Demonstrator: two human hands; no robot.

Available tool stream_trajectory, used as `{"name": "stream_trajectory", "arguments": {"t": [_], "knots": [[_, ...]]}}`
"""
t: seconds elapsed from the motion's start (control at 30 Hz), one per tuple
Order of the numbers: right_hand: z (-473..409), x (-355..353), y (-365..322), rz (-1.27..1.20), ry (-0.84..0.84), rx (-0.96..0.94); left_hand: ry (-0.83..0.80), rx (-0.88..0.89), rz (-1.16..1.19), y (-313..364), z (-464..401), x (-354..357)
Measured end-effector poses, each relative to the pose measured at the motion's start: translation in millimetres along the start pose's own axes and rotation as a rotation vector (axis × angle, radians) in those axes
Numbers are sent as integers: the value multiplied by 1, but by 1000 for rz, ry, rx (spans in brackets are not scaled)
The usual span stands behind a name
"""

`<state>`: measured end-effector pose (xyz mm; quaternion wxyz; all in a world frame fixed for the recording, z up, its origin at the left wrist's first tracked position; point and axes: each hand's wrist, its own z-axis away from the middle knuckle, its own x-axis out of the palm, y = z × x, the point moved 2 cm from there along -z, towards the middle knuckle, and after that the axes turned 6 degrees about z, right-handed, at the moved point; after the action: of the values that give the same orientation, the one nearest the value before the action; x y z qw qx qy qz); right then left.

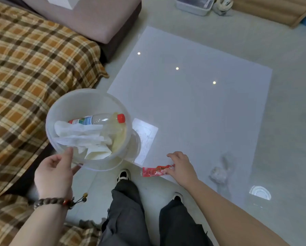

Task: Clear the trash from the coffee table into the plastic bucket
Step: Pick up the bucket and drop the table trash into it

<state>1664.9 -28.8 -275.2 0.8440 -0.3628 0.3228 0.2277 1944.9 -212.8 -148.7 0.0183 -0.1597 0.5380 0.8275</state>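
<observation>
left hand [53, 173]: grip closed on the near rim of the plastic bucket [66, 103] — held up just off the worktop's left edge
bucket contents: bottle [98, 118] with red cap, crumpled white paper [81, 135]
worktop [202, 103]: glossy white; flat paper sheet [146, 137] beside the bucket
right hand [181, 167]: fingers pinched on red wrapper [155, 170] at the near edge
far right: crumpled tissue [218, 174] — lying loose on the worktop

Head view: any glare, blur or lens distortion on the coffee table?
Head view: the glossy coffee table mirrors three ceiling lights as bright dots; the crumpled tissue looks smeared and soft; wide-angle bending curves the plaid sofa cover at the frame edge.
</observation>
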Motion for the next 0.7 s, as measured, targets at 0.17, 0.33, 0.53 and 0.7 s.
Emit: {"name": "stream_trajectory", "arguments": {"t": [0.17, 0.33, 0.53, 0.7], "knots": [[-7, 17, 40, 207, -7, -67, 104, -40, 45, -44, 38, -18], [-27, 35, 54, 364, -53, -129, 166, -118, 46, -67, 62, -31], [-38, 50, 60, 452, 19, -48, 174, -115, 17, -79, 71, -40], [-32, 26, 51, 221, 66, 47, 168, -101, 16, -70, 74, -34]]}}
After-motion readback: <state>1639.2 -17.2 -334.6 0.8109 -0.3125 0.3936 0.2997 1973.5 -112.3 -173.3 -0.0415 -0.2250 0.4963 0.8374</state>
